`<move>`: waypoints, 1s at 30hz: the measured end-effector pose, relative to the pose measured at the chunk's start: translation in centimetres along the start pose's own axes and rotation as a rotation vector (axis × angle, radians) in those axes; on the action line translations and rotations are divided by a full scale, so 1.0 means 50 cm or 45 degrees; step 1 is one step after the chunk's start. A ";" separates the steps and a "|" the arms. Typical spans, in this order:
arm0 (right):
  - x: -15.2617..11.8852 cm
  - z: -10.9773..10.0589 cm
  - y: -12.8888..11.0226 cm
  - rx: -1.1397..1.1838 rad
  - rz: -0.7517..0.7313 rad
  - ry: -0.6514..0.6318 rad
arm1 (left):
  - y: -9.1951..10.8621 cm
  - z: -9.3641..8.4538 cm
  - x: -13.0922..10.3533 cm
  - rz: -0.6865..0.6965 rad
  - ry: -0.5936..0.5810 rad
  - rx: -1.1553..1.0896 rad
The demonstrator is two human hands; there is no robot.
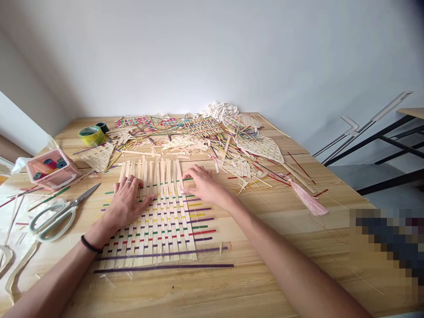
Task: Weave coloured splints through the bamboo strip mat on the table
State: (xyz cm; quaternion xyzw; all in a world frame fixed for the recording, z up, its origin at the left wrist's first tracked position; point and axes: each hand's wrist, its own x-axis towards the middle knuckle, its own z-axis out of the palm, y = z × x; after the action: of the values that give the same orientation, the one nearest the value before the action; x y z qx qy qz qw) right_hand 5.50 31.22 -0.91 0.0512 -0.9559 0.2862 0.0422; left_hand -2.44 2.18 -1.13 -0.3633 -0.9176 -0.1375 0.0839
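Note:
A half-woven mat [162,223] of pale bamboo strips lies on the table, crossed by thin purple, green, yellow and red strips. My left hand [129,201] rests palm down on its upper left part, fingers spread and thumb stretched to the right. At the upper right edge is my right hand [202,183], its thumb and forefinger apart, touching the outermost pale strip near a green strip's end. The pale strips stick up unwoven beyond the top rows. Clear tape covers the mat's near edge, where a purple strip [165,268] lies across.
Scissors [62,216] and a pink box [53,168] lie left; a yellow tape roll [92,135] stands behind. Loose strips [185,145] and woven pieces [202,128] pile along the back. A woven fan [260,148] with a pink tassel [308,198] lies right.

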 end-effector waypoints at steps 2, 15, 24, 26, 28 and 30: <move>0.000 0.000 0.001 0.000 0.001 -0.002 | -0.001 0.001 0.000 0.010 0.003 0.006; 0.001 0.000 0.002 0.011 -0.002 -0.007 | -0.005 0.002 0.000 0.013 0.010 -0.010; -0.001 -0.008 -0.011 0.028 0.019 -0.034 | -0.010 0.007 -0.001 0.029 0.022 -0.009; 0.000 -0.008 -0.012 0.026 0.022 -0.040 | -0.009 0.005 0.000 0.029 0.024 -0.007; 0.000 -0.008 -0.014 0.020 0.028 -0.042 | -0.008 0.004 0.000 0.035 0.032 0.000; 0.000 -0.009 -0.015 0.016 0.027 -0.042 | -0.007 0.004 0.000 0.047 0.034 0.011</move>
State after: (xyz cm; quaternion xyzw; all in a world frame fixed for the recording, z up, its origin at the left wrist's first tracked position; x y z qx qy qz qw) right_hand 5.61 30.85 -0.15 0.0459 -0.9551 0.2918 0.0231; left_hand -2.69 2.01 -1.40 -0.3780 -0.9101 -0.1368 0.1003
